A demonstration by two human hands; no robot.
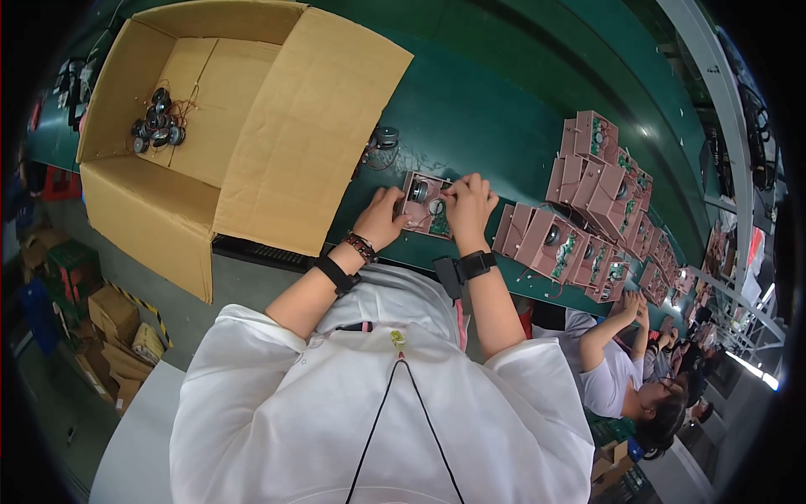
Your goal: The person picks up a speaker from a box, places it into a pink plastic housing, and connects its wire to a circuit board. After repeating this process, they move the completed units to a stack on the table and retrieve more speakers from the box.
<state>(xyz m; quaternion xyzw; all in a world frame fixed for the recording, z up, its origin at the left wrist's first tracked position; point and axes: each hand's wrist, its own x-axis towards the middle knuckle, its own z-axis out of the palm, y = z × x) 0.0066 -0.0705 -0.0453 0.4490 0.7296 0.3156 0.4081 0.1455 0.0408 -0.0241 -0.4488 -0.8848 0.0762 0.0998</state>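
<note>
A small open pink box (412, 221) lies on the green table in front of me. Inside it are a black round speaker (419, 191), thin wires and a green circuit board (439, 223). My left hand (382, 220) grips the box's left side, with the fingers along that wall. At the right side, my right hand (472, 208) is closed, its fingertips bent together over the upper right edge. What those fingertips pinch, if anything, is hidden. Beyond the box, a couple of loose speakers (386, 137) with wires lie beside the carton flap.
A large open carton (311, 126) at the left holds several wired speakers (158, 123). More pink boxes (546, 239) with circuit boards are stacked along the table (478, 109) at the right. A co-worker (617, 361) sits beyond them, hands at the table edge.
</note>
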